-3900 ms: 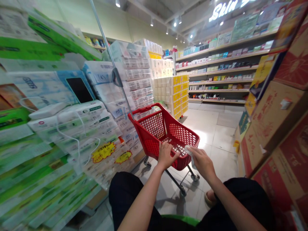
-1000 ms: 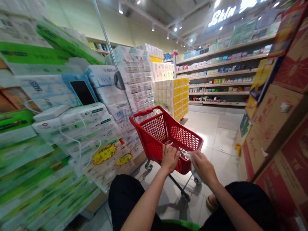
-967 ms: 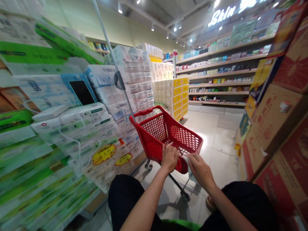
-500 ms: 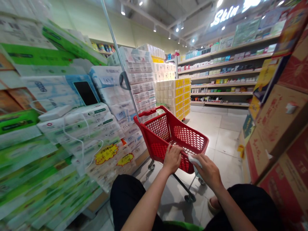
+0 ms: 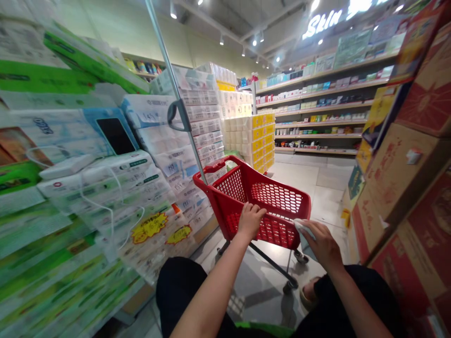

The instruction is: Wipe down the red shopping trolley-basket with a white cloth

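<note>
A small red shopping trolley (image 5: 225, 197) with a mesh basket stands on the tiled floor in front of me. My left hand (image 5: 249, 219) grips the near rim of the basket, fingers curled over it. My right hand (image 5: 319, 241) is closed on a pale cloth (image 5: 302, 231) and presses it against the basket's near right corner. My dark-clad knees fill the bottom of the view.
Stacked packs of tissue paper (image 5: 105, 188) with yellow price tags crowd the left. A metal pole (image 5: 176, 94) leans over them. Cardboard boxes (image 5: 405, 178) stack up on the right. Shelves of goods (image 5: 317, 117) line the far wall beyond the tiled aisle (image 5: 327, 188).
The trolley has swung so its near side faces me more squarely. My right hand with the cloth has slid to the right along the rim. My left hand keeps its grip.
</note>
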Tool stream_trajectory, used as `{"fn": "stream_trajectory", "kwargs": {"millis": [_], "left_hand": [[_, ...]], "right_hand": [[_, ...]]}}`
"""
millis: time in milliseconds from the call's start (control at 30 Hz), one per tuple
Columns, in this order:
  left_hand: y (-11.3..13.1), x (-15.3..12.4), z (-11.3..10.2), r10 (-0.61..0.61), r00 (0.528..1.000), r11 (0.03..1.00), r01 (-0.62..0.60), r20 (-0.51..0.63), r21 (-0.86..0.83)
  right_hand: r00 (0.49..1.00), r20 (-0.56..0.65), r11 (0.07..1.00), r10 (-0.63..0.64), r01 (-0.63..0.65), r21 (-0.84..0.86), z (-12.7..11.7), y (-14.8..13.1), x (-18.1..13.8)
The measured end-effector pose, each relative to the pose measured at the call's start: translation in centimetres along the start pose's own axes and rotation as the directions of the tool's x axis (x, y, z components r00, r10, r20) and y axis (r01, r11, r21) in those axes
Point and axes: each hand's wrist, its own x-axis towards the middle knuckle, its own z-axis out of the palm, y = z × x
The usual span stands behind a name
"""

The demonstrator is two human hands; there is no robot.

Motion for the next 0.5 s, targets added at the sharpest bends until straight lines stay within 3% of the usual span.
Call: {"fn": "stream_trajectory", "kwargs": {"millis": [167,333,500], "left_hand": [[0.9,0.3,0.3,-0.009,1.000,0.999,0.008,-0.011,-0.053],[1.3,-0.1,0.0,-0.047,0.997,0.998,0.045,-0.053,-0.050],[1.3,-0.2,0.0,-0.072,0.995,0.997,0.069,-0.067,-0.039]], "right_hand": [[0.997,-0.072,0.989,0.034,-0.044,-0.144,0.8,-4.1,1.0],[0.995,0.011,0.951,-0.101,0.100,-0.291,3.4,-8.1,4.0],[0.977,0.044,0.916,-0.206,0.209,-0.344,5.4,-9.3,5.9]]}}
